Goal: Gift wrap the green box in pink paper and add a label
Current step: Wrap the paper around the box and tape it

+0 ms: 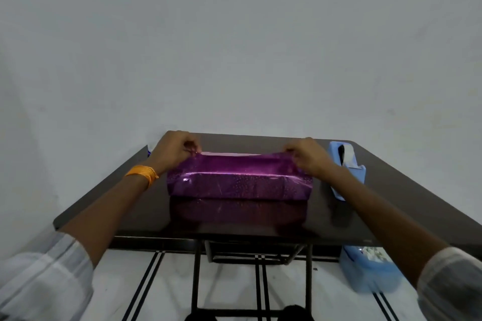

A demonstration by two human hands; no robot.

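The wrapping paper (pixel 238 180) is super shiny, foil-like stuff with tiny sparkly dots, a bit crinkled. The tabletop (pixel 378 190) is dark and glossy enough to mirror it. Its legs (pixel 195 276) look like black metal. The tape dispenser (pixel 357 174) is smooth pale-blue plastic. The sleeves (pixel 44 284) are thin white cloth, the wristband (pixel 143 173) orange thread. The wall (pixel 234 47) is matt.

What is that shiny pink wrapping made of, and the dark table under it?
The shiny pink wrapping paper looks like thin metallic foil or plastic film: it glints, shows sparkly dots and creases sharply. The dark brown table looks like glossy laminate or polished wood on top, since it mirrors the wrapping.
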